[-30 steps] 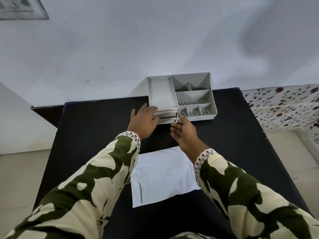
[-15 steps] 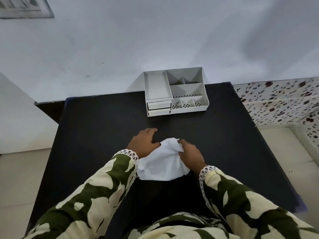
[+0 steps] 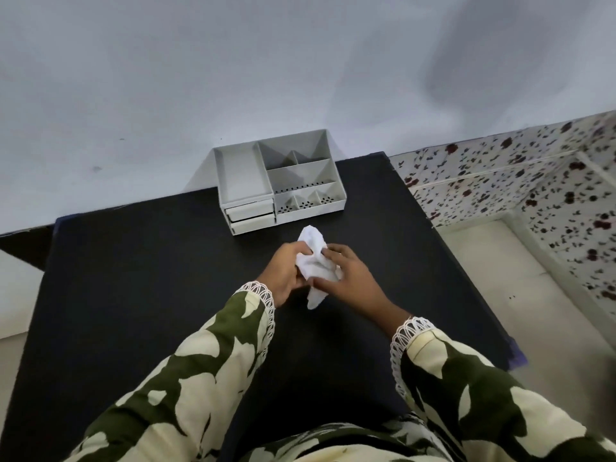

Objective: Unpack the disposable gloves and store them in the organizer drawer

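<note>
Up front, both hands meet over the middle of the black table (image 3: 133,278), bunching a crumpled white packet (image 3: 315,261) between them. The left hand (image 3: 285,275) has its fingers curled around the packet's left side, and the right hand (image 3: 353,278) presses in from the right with thumb and fingers folded onto it, so each hand is clamped on the same bundle. One end of the packet sticks up above the knuckles and another tail hangs below them; whether it is lifted clear of the table or brushing it is hard to judge from this angle.

Beyond the hands, near the table's far edge and close to the pale wall (image 3: 233,78), sits the grey organizer (image 3: 278,181). Its open top is split into one long tray on the left and several smaller compartments on the right, some with rows of small holes. Two shallow drawers (image 3: 251,216) stack at its front left, both pushed in. Nothing lies between the hands and the organizer's front.

To the right of the table runs a speckled tiled ledge (image 3: 533,181). Camouflage-patterned sleeves (image 3: 200,378) with white lace cuffs fill the lower part of the view. No brand, label or readable writing shows on the packet or the organizer.
</note>
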